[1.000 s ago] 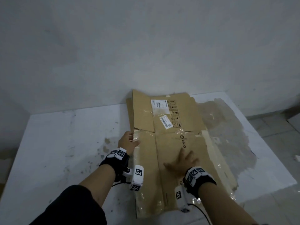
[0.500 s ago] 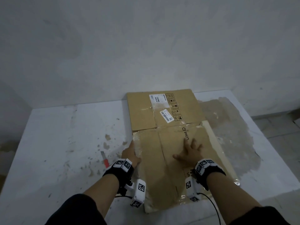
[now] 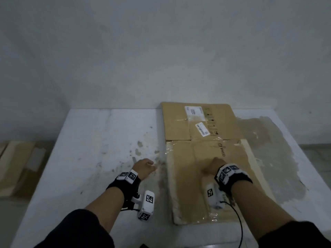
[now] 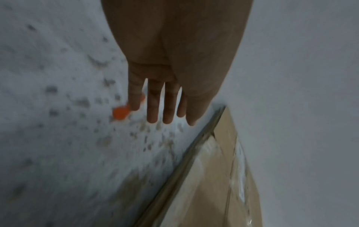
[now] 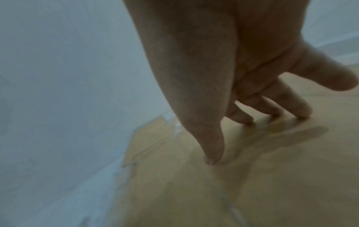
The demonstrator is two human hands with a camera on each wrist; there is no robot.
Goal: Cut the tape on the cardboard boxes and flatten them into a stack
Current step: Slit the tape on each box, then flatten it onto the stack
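- Head view: flattened cardboard box (image 3: 211, 176) lies on the white table (image 3: 89, 140), right hand (image 3: 212, 167) over it, fingertips (image 5: 212, 159) spread, touching.
- Left hand (image 3: 144, 168), fingers straight and holding nothing, nears an orange-handled tool (image 4: 120, 112); a blind grab risks a cut.

You can read one word, "PICO", printed in dark letters beside a ring logo on the near flattened box (image 3: 206, 176). The far box (image 3: 179, 126) carries two white labels (image 3: 202, 129) and a column of handling symbols, all too small to read.
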